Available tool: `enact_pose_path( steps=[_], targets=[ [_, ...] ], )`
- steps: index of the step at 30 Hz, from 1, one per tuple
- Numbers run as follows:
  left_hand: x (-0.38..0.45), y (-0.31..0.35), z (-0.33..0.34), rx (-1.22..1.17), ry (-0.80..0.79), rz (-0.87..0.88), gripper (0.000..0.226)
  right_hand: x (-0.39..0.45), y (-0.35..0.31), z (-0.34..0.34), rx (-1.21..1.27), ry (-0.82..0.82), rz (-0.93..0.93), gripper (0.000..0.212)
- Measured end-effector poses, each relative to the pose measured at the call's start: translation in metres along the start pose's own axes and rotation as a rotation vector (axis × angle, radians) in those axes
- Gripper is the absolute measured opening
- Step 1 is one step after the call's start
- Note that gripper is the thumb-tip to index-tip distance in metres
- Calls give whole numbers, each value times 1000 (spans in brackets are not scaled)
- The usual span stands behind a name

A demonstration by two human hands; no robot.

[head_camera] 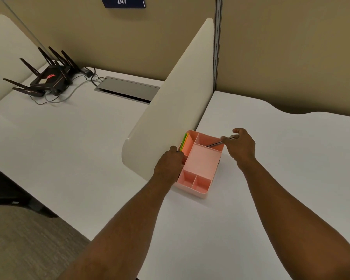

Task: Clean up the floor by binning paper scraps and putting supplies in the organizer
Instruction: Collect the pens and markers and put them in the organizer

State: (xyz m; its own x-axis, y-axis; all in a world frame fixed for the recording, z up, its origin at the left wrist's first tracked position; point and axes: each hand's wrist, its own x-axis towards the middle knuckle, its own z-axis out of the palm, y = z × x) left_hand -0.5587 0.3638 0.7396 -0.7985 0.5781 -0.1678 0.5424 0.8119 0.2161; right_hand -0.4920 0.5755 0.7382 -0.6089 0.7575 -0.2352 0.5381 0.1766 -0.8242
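1. A pink organizer sits on the white desk, just beside a cream divider panel
2. The right hand pinches a silver pen, its tip angled down into the far compartment
3. The left hand grips the organizer's left wall, near green and yellow sticky notes standing in the left slot
4. A black router rests on the neighbouring desk
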Motion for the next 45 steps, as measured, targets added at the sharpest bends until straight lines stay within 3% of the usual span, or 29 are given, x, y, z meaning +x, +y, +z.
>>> enact_pose_path(
  steps=[3,8,18,21,24,27,30,36,41,45],
  targets=[
    [5,1,-1,-18,48,-14,23,-13,5,1,-49,86,-30,53],
    [10,7,3,-90,130,-65,21,-48,5,8,-110,304,-225,38],
    [6,25,-7,-315,232,-285,12,-84,11,7,-80,284,-237,23],
    [-14,28,-27,-319,354,-309,6,-99,9,6,-53,217,-296,19],
    [-37,29,-57,-278,391,-263,7,-114,-3,9,-43,26,-329,22],
    [-51,34,-86,-288,262,-134,9,-125,-24,13,-51,-242,-363,43],
    [-55,43,-98,-422,47,-29,15,-126,-36,11,-96,-383,-450,37],
    [-49,45,-84,-570,-48,-18,13,-118,-34,8,-229,-431,-371,27],
    [-49,38,-77,-636,-20,-55,32,-115,-34,12,-211,-407,-378,19],
    [-54,22,-78,-747,102,-180,36,-105,-39,6,-183,-374,-363,15]
  ],
)
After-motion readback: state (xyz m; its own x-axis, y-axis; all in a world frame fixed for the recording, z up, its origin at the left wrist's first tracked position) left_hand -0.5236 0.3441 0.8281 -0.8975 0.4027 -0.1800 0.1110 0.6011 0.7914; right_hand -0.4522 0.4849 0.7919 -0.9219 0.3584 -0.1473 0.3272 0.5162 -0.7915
